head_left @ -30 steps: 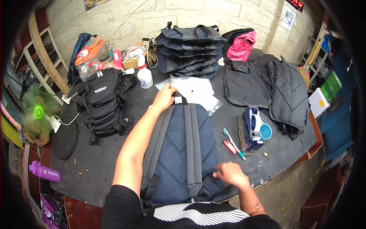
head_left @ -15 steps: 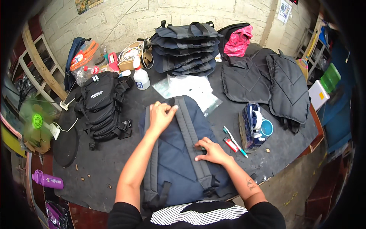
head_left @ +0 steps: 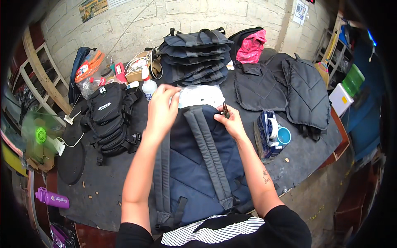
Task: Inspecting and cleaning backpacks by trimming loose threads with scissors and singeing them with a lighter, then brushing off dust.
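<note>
A navy backpack (head_left: 188, 165) lies in front of me, its two padded grey straps (head_left: 209, 157) facing up. My left hand (head_left: 163, 108) is raised over the backpack's top left, thumb and fingers pinched together; whatever they hold is too small to make out. At the top right edge of the backpack, my right hand (head_left: 230, 120) is closed round a small dark pair of thread snips (head_left: 225, 110), points upward. Just beyond both hands, a white sheet in clear plastic (head_left: 200, 96) lies on the table.
Behind stands a stack of dark bags (head_left: 196, 56). Black quilted panels (head_left: 306, 93) lie at the right, near a clear-sided case (head_left: 268, 136) and a blue tape roll (head_left: 283, 135). Leftward are a black bag (head_left: 108, 115), a spray bottle (head_left: 149, 86) and a blurred green fan (head_left: 40, 135).
Both hands have moved away from me to the backpack's top end, the left lifting off its strap. My right hand has left the right strap, and the snips now show plainly in it.
</note>
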`<state>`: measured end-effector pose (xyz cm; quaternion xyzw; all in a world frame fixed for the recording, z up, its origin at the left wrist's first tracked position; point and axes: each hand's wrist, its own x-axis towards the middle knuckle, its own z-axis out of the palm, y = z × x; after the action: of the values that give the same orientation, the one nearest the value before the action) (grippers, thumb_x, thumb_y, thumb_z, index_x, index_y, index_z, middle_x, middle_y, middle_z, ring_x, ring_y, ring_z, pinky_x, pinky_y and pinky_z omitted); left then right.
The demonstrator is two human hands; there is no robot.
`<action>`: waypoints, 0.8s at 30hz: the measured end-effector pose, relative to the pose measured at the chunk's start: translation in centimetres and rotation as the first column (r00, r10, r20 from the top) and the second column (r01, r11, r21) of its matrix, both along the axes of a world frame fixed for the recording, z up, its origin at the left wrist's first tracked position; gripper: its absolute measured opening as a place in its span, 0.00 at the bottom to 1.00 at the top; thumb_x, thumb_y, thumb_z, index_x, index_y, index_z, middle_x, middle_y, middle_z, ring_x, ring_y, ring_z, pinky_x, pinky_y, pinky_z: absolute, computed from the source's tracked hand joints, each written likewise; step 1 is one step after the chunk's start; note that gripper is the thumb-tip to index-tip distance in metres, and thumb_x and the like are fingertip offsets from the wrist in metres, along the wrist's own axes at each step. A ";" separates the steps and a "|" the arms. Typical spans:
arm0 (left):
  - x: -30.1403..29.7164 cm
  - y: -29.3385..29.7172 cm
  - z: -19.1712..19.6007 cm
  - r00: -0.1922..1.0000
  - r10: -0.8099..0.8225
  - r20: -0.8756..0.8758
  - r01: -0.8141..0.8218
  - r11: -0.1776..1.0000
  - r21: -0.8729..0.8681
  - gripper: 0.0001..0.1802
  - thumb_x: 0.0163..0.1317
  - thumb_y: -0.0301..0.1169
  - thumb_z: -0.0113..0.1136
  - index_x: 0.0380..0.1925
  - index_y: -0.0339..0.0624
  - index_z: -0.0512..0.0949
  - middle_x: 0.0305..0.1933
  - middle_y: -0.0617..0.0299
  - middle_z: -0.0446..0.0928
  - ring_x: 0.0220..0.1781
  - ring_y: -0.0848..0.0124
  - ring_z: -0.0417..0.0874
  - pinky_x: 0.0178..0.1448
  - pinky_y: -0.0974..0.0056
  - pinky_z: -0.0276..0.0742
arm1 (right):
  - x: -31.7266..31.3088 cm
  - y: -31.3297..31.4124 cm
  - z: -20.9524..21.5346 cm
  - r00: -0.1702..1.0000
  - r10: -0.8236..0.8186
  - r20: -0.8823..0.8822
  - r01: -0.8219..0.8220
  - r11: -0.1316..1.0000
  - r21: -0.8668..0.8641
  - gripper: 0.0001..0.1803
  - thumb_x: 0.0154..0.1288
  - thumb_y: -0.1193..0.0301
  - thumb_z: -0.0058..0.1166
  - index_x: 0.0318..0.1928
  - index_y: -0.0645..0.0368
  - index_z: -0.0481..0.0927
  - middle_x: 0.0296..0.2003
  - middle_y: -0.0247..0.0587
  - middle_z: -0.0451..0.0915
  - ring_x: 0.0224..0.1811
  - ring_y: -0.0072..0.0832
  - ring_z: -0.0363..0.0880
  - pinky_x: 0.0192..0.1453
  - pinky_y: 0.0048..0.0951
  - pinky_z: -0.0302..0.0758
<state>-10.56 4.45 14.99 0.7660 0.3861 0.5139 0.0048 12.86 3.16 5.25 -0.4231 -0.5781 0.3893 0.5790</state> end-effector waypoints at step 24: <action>7.5 3.7 -6.8 0.767 -0.194 0.611 0.475 0.812 -0.338 0.04 0.52 0.22 0.66 0.25 0.33 0.79 0.25 0.68 0.76 0.27 0.82 0.74 0.31 0.77 0.68 | -4.2 -4.0 5.4 0.494 -0.667 0.558 0.439 0.745 0.502 0.10 0.52 0.67 0.59 0.31 0.58 0.74 0.28 0.41 0.77 0.25 0.40 0.79 0.28 0.37 0.73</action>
<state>-3.02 8.18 8.22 0.6178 0.3335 0.5909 0.3973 8.61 -0.83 10.61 -0.6115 -0.6352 -0.1048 0.4600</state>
